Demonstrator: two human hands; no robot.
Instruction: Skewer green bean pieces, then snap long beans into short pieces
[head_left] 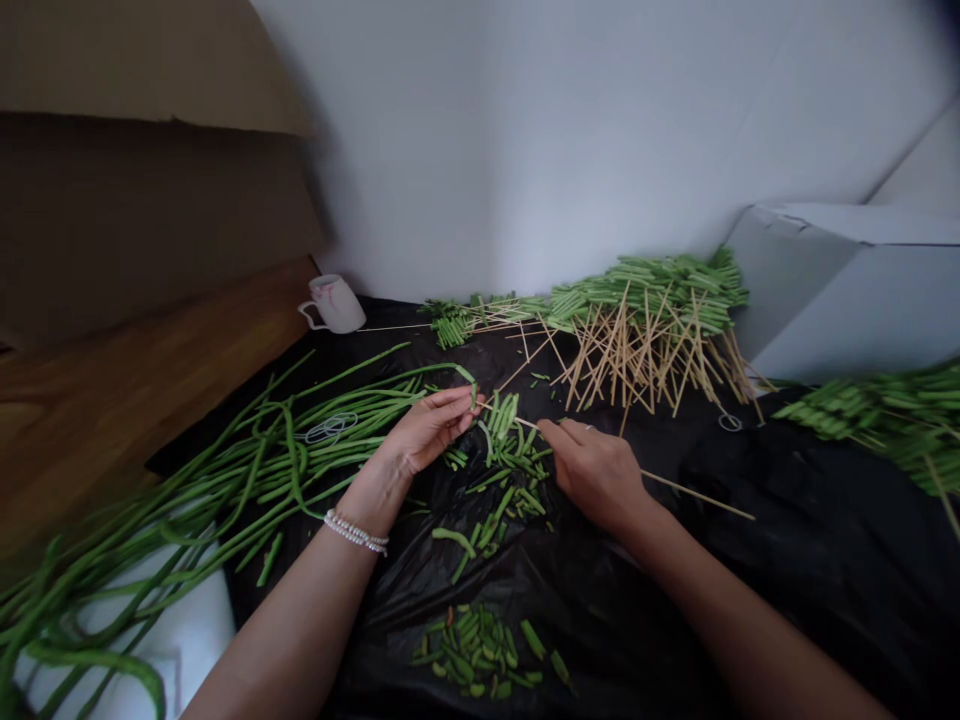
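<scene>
In my left hand [436,425] the fingers pinch the end of a long green bean [466,374] at the tip of a wooden skewer. My right hand [596,470] is wrapped round that skewer [697,494], whose free end sticks out to the right. Several short bean pieces [501,415] sit side by side on the skewer between my hands. Loose cut pieces [495,520] lie on the black plastic sheet below. To the left spreads a heap of long uncut beans [352,400].
Loaded skewers [645,290] are piled at the back by the wall, sticks toward me. More lie at the right [885,410], near a white box [847,270]. A mug [335,304] stands back left, beside a cardboard box [150,220]. Small bean ends [476,650] form a front pile.
</scene>
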